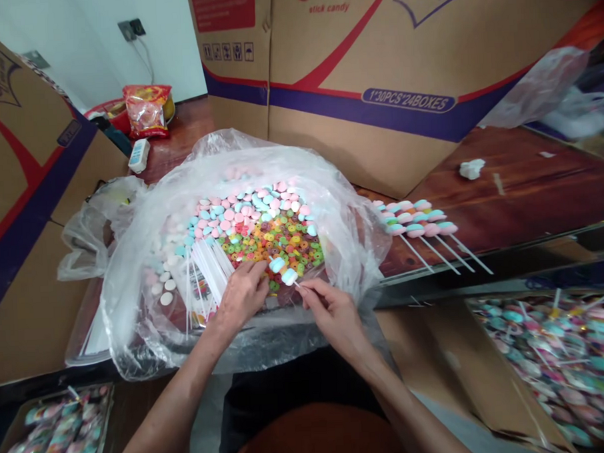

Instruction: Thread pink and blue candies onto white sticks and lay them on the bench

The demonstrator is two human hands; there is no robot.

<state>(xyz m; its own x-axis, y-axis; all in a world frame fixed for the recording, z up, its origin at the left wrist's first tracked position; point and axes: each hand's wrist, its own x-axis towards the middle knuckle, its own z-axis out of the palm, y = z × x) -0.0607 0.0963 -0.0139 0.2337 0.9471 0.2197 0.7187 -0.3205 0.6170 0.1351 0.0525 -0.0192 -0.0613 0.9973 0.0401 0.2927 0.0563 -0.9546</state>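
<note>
A clear plastic bag (134, 274) lies open before me, full of pastel candy discs (251, 212), small coloured ring candies (283, 244) and white sticks (208, 270). My right hand (330, 312) pinches a white stick bearing two candy pieces (284, 271), blue and white. My left hand (242, 292) is closed with its fingertips down among the ring candies, just left of that stick. What those fingers hold is hidden.
Several finished candy sticks (422, 224) lie in a row on the wooden table (520, 190) to the right. Big cardboard cartons (375, 70) stand behind and at the left. Boxes of wrapped candy (562, 355) sit low at the right and left.
</note>
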